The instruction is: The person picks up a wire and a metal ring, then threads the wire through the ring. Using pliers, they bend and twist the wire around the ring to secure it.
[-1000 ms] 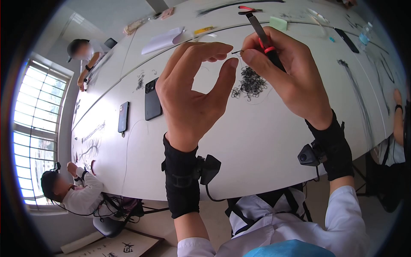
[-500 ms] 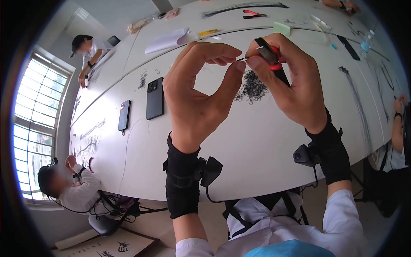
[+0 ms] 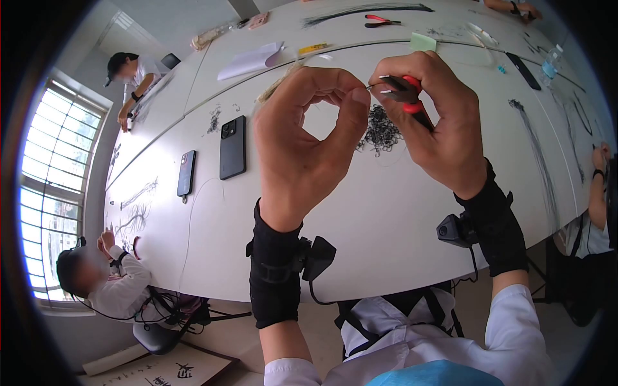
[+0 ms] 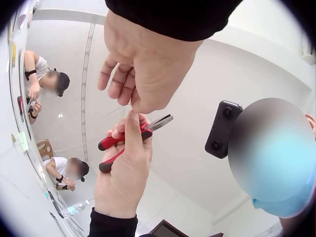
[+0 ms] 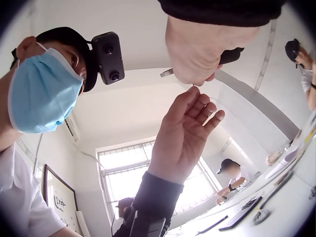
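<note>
My left hand (image 3: 302, 141) has thumb and forefinger pinched together at a tiny dark wire-like piece (image 3: 369, 87). Close on its right, my right hand (image 3: 441, 122) touches the piece's other end with thumb and forefinger and holds red-and-black pliers (image 3: 412, 106) against the palm, jaws pointing left and slightly parted. Below the fingertips lies a pile of small dark loops (image 3: 381, 132). The left wrist view shows the pliers (image 4: 118, 150) across the right hand (image 4: 123, 182); in the right wrist view the left hand's (image 5: 180, 133) fingertips meet the right hand's.
Two phones, one black (image 3: 232, 148) and one smaller (image 3: 186, 174), lie left on the white table (image 3: 360, 238). Farther off are paper (image 3: 251, 61), a yellow tool (image 3: 313, 48), other pliers (image 3: 382, 22) and a bottle (image 3: 552, 61). Dark strands (image 3: 535, 154) lie right. Several people sit around.
The pliers have swung from pointing up and away to pointing left within my right hand. My left thumb and forefinger, apart a second ago, have come together at the small piece.
</note>
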A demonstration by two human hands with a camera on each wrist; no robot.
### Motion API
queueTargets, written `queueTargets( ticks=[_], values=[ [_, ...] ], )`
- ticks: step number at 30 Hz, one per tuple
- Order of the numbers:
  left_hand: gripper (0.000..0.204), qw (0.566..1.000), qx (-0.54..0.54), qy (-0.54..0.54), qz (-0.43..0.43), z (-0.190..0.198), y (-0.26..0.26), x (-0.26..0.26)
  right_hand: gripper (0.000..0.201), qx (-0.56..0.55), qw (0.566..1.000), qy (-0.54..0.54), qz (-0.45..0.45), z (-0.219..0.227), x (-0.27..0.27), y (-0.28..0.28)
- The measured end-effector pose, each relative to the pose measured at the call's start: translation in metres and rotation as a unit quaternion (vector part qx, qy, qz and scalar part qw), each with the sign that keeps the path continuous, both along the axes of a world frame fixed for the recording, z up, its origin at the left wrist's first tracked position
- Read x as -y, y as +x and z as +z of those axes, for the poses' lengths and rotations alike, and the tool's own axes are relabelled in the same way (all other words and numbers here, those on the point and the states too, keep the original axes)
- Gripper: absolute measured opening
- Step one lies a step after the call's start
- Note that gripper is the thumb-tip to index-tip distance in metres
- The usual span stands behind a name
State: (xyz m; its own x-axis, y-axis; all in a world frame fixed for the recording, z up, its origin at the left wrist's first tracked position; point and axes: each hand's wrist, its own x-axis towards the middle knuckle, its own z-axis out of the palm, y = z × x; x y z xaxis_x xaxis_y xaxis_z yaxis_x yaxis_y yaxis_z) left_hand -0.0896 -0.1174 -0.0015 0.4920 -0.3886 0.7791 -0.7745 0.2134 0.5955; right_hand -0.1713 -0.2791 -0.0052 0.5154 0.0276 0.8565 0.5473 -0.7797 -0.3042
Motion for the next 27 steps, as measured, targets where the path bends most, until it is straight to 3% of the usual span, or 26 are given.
queueTargets(
  ticks=[11,27],
  values=[
    [0.02,0.998,0.057,0.017,0.024,0.0037,0.0035,-0.0045,0.015,0.008,0.999,0.026,0.019,0.0003,0.001,-0.0003],
    [0.016,0.996,0.081,-0.004,0.03,0.0051,0.0014,-0.002,0.011,0.005,0.999,0.037,0.032,-0.0019,0.0024,0.0015]
  ],
)
